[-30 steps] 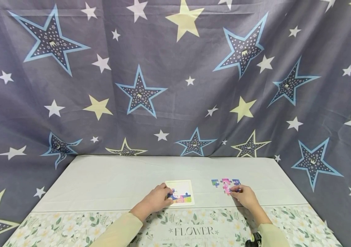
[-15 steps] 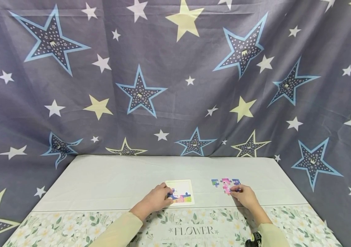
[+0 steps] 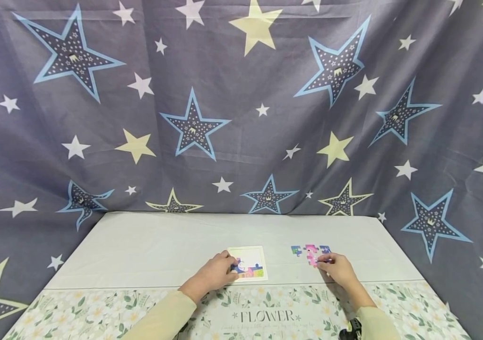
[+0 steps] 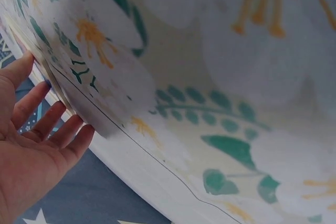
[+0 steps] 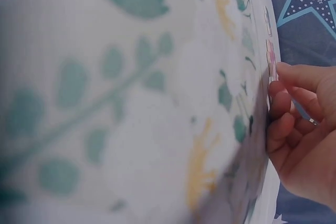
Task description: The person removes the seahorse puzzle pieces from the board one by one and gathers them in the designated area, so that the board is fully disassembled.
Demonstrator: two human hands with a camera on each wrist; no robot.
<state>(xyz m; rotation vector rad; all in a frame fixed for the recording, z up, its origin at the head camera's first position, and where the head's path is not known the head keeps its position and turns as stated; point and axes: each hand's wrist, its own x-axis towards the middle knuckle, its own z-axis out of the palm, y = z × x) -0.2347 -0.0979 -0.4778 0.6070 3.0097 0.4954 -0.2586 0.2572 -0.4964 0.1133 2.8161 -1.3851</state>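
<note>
The left hand [image 3: 214, 271] rests on the left edge of a cream puzzle tray [image 3: 265, 269]. Its fingers reach over the rim onto joined jigsaw pieces [image 3: 258, 271] along the tray's lower part, while the upper part shows bare and pale. From the left wrist, the hand's fingers [image 4: 44, 119] look extended and spread along the tray's edge. To the right, the right hand [image 3: 338, 269] pinches a pink jigsaw piece [image 3: 311, 252] at its lower right side with thumb and forefinger. In the right wrist view, the other fingers [image 5: 282, 129] are curled below the pinch.
A blue-green jigsaw piece [image 3: 296, 250] lies left of the pink one, and a blue piece [image 3: 325, 248] lies to its right, partly behind the right hand. The table has a white cover [image 3: 160, 255] with a floral front band [image 3: 267, 302]. A star-patterned curtain [image 3: 241, 165] stands behind.
</note>
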